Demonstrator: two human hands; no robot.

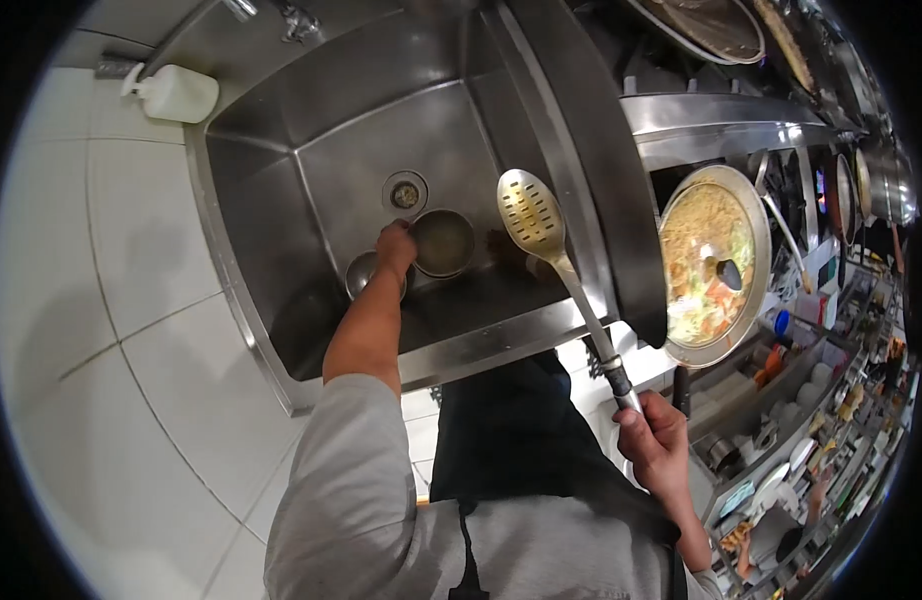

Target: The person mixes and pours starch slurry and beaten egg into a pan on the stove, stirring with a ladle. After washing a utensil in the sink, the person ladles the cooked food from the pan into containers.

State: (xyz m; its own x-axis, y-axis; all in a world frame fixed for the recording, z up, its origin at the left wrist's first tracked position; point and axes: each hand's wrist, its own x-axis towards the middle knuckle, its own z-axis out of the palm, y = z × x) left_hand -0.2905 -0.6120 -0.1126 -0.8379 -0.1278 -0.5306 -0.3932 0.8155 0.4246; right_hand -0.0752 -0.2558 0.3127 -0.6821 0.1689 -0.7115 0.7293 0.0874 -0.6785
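Observation:
My right hand (655,442) is wrapped round the handle of a metal slotted spoon (530,212). The spoon's bowl is held over the right side of the sink, and its face looks wet and yellowish. Down in the sink, my left hand (395,246) grips the rim of a round metal bowl (445,244) with something murky inside. A second, smaller round metal vessel (362,272) lies partly behind my left wrist. Just beyond my left fingers is the drain (406,195).
The deep steel sink (381,130) has a raised right wall. A glass-lidded pan of noodles and vegetables (716,265) stands on the stove to the right. A white soap bottle (181,94) sits at the sink's far left corner. Another person (776,535) is at the lower right.

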